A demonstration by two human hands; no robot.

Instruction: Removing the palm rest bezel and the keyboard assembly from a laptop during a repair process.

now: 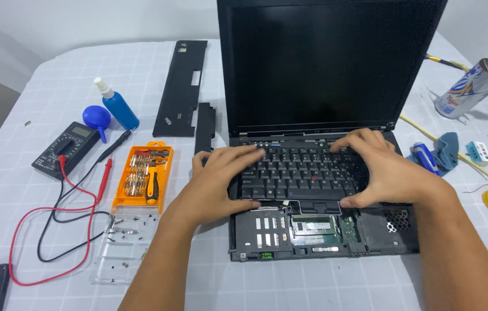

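Multimeter (64,148) and orange bit set (143,177) sit far left on the surface (25,242), removed palmrest (182,86) behind them. Left hand (221,178) and right hand (385,167) both have fingers spread and pressing on the keyboard (301,175), thumbs hooked at its near edge, not clenched. Looks like the keyboard is being worked in its bay of the laptop (324,230); next move needs an even, gentle pull or push at both ends.
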